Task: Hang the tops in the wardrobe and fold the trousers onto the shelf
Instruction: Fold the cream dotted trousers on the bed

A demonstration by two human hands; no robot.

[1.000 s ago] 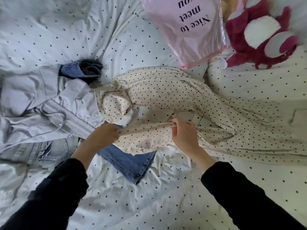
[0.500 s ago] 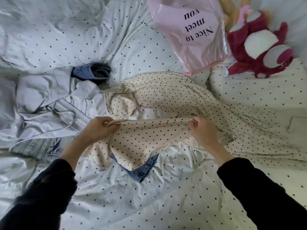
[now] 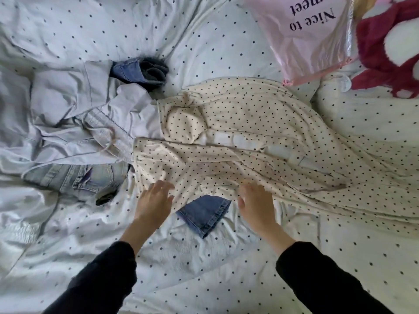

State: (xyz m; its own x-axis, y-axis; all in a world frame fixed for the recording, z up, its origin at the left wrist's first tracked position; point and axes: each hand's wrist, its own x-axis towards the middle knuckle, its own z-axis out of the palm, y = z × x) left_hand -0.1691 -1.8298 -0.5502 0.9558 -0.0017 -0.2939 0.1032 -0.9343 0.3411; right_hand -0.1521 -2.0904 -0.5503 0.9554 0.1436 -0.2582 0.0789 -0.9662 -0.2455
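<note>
Both hands have let go of the cream, black-dotted cotton garment (image 3: 249,137), whose folded edge they were holding stretched between them half a second ago; it now lies slack and crumpled across the middle of the bed, its long part trailing off to the right. Left hand (image 3: 154,200) hovers at the garment's near edge with fingers spread and relaxed, holding nothing, and it is motion-blurred. Right hand (image 3: 256,200) lies at the same near edge with fingers loosely extended onto the cloth; whether they press it cannot be told. Between the two hands a dark blue denim trouser leg (image 3: 204,211) pokes out from under the cream garment. To the left, touching the garment, lies a pale grey drawstring garment (image 3: 74,123) in a heap, with light-wash blue jeans (image 3: 77,177) under its near side and a dark blue denim bundle (image 3: 140,73) at its far side. All rest on a white bedsheet with small dark dots (image 3: 204,268). At the far right sit a pink plastic bag printed with black lettering (image 3: 313,41) and, beside it, a magenta and white plush toy (image 3: 390,41).
</note>
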